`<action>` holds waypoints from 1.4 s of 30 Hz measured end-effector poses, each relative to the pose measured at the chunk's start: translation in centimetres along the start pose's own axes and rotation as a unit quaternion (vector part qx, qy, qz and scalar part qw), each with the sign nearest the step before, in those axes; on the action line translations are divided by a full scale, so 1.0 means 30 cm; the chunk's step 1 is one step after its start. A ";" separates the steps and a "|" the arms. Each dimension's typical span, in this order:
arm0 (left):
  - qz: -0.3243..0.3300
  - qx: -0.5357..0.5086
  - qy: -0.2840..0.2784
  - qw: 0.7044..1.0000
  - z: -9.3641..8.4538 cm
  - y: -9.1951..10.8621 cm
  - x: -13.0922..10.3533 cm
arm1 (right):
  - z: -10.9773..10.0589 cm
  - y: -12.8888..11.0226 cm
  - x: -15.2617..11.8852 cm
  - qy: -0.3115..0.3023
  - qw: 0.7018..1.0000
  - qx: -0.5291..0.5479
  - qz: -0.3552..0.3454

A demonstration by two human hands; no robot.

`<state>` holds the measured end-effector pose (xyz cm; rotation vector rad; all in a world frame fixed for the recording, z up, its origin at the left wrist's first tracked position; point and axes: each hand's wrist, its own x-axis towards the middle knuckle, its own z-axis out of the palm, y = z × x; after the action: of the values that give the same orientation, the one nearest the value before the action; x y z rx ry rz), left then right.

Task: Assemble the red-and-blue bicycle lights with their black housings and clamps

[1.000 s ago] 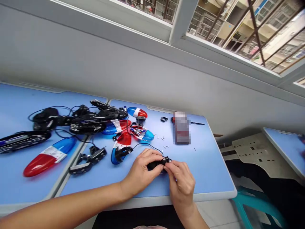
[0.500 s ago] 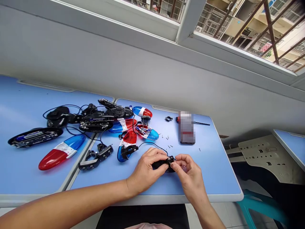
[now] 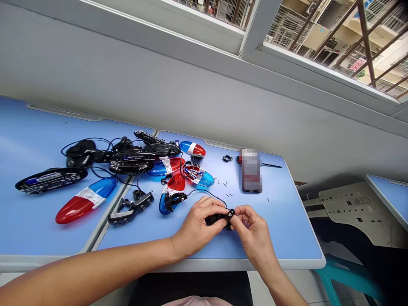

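My left hand (image 3: 195, 227) is closed around a black plastic housing (image 3: 212, 219) near the front edge of the table, its thumb and fingers on opposite sides. At the right end of that housing sits a small black clamp (image 3: 231, 213) with a shiny screw in it. Thumb and fingers of my right hand (image 3: 255, 231) pinch this clamp. A small clear purplish piece (image 3: 246, 223) shows by the right fingers, partly hidden. From the housing a thin black cable (image 3: 207, 192) runs left to a black bracket (image 3: 175, 199), which lies on a red-and-blue light cover (image 3: 170, 187).
Several loose screws (image 3: 227, 195) lie beyond my hands. A blurred phone (image 3: 251, 182) rests over a screwdriver (image 3: 271, 165), with a black ring clamp (image 3: 227, 158) nearby. Left are opened black siren units (image 3: 130, 165), more covers (image 3: 86, 199) and a button bracket (image 3: 130, 208).
The view has shifted slightly. My right fingers have moved a little on the clamp, and its screw end shows more clearly. The left hand keeps its hold.
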<state>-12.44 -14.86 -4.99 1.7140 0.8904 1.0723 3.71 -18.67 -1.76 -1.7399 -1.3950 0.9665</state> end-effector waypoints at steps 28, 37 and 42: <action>0.003 0.029 -0.059 0.998 -0.029 0.006 0.012 | -0.090 -0.018 0.035 -0.079 0.972 -0.103 -0.197; -0.009 0.033 -0.047 0.998 -0.032 0.008 0.012 | -0.092 -0.009 0.050 -0.074 0.987 -0.060 -0.131; -0.037 0.044 -0.048 0.997 -0.035 0.012 0.019 | -0.089 -0.021 0.051 -0.066 0.982 -0.087 -0.151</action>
<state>-13.16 -14.14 -4.28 1.7741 0.9451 0.9069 5.97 -17.23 -0.14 -1.5455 -1.8151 0.8251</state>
